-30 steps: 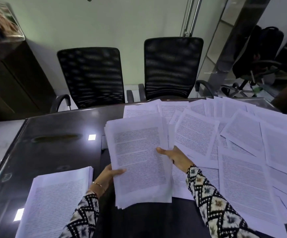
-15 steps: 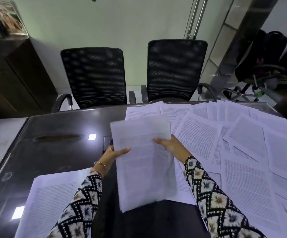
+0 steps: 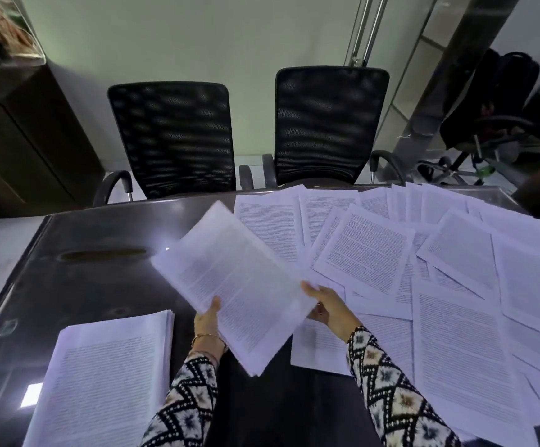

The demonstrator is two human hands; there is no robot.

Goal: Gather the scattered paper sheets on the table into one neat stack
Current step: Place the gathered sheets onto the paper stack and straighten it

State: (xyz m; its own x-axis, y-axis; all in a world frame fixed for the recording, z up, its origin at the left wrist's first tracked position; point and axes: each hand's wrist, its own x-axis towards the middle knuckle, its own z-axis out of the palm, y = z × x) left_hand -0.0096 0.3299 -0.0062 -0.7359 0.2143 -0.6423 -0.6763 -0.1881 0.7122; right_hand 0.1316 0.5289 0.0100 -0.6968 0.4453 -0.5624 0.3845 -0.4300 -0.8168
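A bundle of printed sheets (image 3: 233, 279) is lifted off the dark glass table (image 3: 84, 285) and tilted toward the left, blurred by motion. My left hand (image 3: 207, 321) grips its lower left edge. At the bundle's right edge is my right hand (image 3: 326, 306), fingers touching the paper; whether it grips is unclear. A thick neat stack of sheets (image 3: 104, 375) lies at the near left. Many loose printed sheets (image 3: 423, 269) are spread, overlapping, over the right half of the table.
Two black mesh office chairs (image 3: 175, 137) (image 3: 330, 124) stand at the far side of the table. A dark wooden cabinet (image 3: 26, 133) is at the left. Another chair with a bag (image 3: 494, 101) sits at the back right.
The bundle was lifted off the table and has swung from upright in front of me to tilted leftward. My hands slid down to its lower edges.
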